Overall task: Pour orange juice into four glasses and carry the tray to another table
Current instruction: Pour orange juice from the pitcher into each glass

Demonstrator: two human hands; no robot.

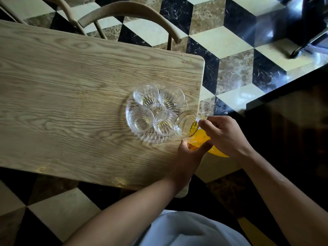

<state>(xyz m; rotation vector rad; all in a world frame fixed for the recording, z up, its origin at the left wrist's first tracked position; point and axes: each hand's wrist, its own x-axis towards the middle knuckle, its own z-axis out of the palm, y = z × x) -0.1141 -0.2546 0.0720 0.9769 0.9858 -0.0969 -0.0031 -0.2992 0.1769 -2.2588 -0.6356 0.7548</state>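
Note:
Several clear ribbed glasses stand on a round clear glass tray (131, 132) near the right end of the wooden table (71, 89). All look empty, including the near-right glass (164, 125). A glass jug of orange juice (192, 132) is tilted, its open mouth leaning over the near-right glass. My right hand (225, 134) grips the jug from above near its neck. My left hand (190, 153) holds the jug's body from below, thumb and fingers curled round it. No juice stream shows.
Two curved wooden chair backs (127, 11) stand at the table's far side. The table's right edge (202, 82) lies close to the tray. Patterned marble floor surrounds it; a dark surface (292, 112) lies to the right and a wheeled black object (301, 32) at top right.

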